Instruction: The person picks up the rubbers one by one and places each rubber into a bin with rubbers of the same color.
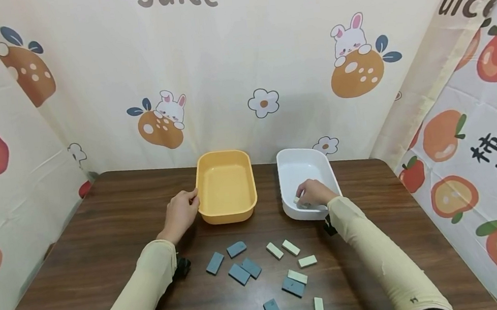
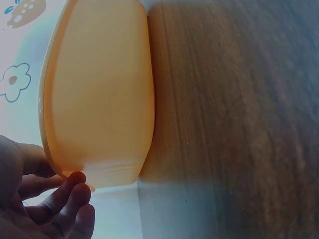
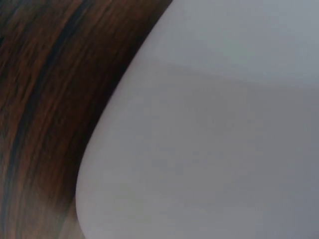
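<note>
My left hand [image 1: 181, 213] pinches the left rim of an orange-yellow plastic bin [image 1: 229, 213]. In the left wrist view, the fingers [image 2: 75, 194] of that hand curl at the rim of the bin. My right hand [image 1: 315, 193] reaches down inside a white bin [image 1: 287, 161], its fingers curled round a small pale block [image 1: 297, 199] that shows only in part. The outer wall of the white bin [image 3: 199, 149] fills most of the right wrist view and hides the right hand there.
On the brown wooden table [image 1: 114, 231], several blue-grey blocks [image 1: 215, 263] and several pale green blocks [image 1: 307, 261] lie scattered before the bins. One pale green block [image 1: 297, 276] overlaps a blue-grey block [image 1: 293, 288]. Printed cloth [image 1: 220, 66] hangs behind the table.
</note>
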The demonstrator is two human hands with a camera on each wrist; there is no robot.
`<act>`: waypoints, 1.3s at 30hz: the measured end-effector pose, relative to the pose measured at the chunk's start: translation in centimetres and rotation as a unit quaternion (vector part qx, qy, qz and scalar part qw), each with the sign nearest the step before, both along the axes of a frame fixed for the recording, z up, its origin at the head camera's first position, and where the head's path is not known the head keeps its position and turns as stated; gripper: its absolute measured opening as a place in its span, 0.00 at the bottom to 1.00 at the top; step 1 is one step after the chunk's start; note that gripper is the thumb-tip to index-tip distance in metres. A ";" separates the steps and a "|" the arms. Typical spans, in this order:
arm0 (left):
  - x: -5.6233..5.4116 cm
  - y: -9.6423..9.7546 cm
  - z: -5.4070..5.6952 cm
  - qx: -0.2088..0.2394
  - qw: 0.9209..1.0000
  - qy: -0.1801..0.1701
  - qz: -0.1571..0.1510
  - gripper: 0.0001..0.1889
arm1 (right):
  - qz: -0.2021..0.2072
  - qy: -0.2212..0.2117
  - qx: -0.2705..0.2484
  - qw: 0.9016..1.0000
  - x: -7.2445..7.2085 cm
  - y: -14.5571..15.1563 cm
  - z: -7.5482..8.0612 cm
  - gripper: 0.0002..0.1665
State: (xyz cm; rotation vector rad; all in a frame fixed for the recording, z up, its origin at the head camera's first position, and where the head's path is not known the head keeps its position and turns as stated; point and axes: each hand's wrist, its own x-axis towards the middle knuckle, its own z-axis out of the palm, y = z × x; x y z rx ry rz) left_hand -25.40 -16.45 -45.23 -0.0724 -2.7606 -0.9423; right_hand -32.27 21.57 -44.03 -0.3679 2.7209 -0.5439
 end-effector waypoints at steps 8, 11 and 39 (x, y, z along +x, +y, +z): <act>0.0 0.1 -0.1 -0.002 1.000 0.008 0.000 0.19 | 0.019 0.043 -0.009 0.999 0.1 0.5 0.3 0.10; 0.0 0.1 0.0 -0.001 1.000 0.005 0.001 0.19 | 0.017 0.055 -0.018 0.998 0.3 0.6 0.9 0.12; 0.2 0.2 0.0 0.003 1.000 0.008 0.004 0.19 | -0.047 0.113 -0.068 0.990 3.9 3.1 4.3 0.17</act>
